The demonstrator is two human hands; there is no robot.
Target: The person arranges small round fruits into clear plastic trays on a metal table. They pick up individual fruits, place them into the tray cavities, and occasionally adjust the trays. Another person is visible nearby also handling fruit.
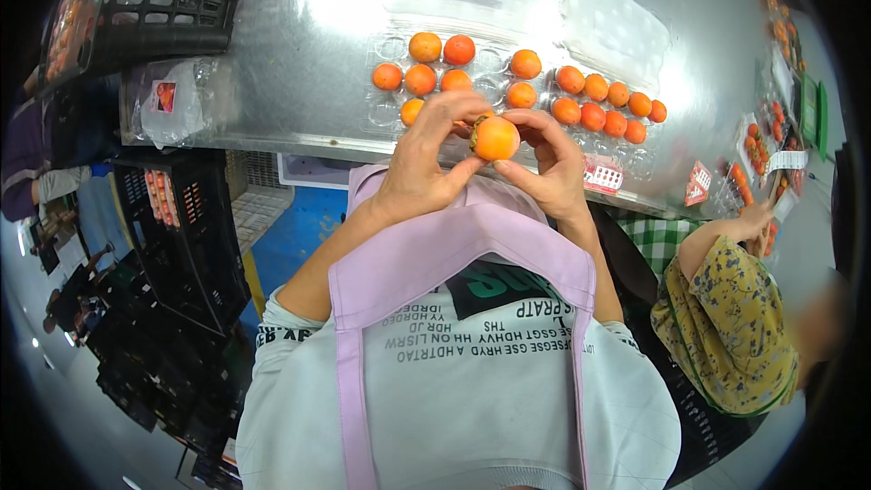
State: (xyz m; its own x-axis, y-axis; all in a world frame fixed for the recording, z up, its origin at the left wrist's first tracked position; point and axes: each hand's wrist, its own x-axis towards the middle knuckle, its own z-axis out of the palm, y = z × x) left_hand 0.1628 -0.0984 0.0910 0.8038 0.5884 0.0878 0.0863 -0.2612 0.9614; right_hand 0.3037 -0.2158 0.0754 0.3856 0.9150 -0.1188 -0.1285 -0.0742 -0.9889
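Note:
Both hands meet over the front edge of a metal table (292, 109). Between the fingertips of my left hand (425, 160) and my right hand (554, 167) is an orange fruit (497, 139). It has a leafy green calyx on its left side; I cannot tell whether it is a persimmon or a tomato. Just beyond the hands lies a clear plastic tray (391, 47) with round wells, some holding orange fruits (420, 79) and some bare. My left hand hides part of it. More orange fruits (593, 117) sit in rows to the right, above a printed label (603, 177).
Stacked clear plastic trays (612, 24) lie farther back. At the left are a black plastic crate (163, 0), a plastic bag (170, 112) and stacked black crates (184, 252). A co-worker in a yellow patterned sleeve (731, 320) handles packed tomatoes (755, 150) at the right.

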